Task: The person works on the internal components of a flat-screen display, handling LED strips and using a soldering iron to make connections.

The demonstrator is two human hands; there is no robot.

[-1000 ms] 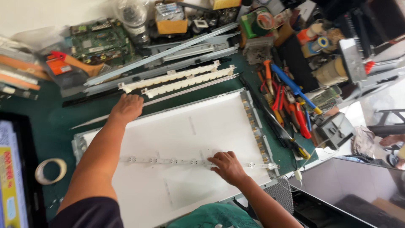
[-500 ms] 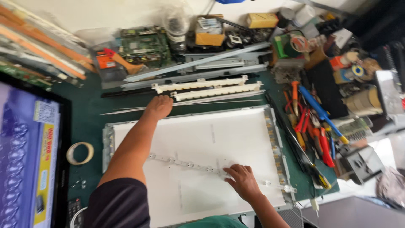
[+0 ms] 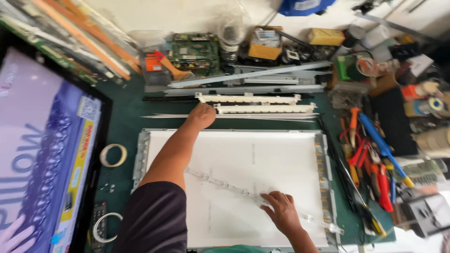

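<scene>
A white backlight panel (image 3: 262,159) in a metal frame lies on the green bench. A thin LED strip (image 3: 220,183) runs slantwise across it. My right hand (image 3: 281,211) presses flat on the strip near its lower right part. My left hand (image 3: 202,115) reaches past the panel's far edge, its fingers curled over several thin rods (image 3: 262,115) lying there; whether it grips them I cannot tell. Two white plastic rails (image 3: 248,99) lie just beyond.
A lit flat screen (image 3: 42,154) stands at the left. Two tape rings (image 3: 112,154) and a remote (image 3: 97,220) lie beside it. Pliers and screwdrivers (image 3: 370,159) crowd the right side. Circuit boards (image 3: 194,51), boxes and metal bars line the back.
The view has swung left, bringing the lit screen further in. My right hand has stayed on the strip, and my left hand stays at the panel's far edge.
</scene>
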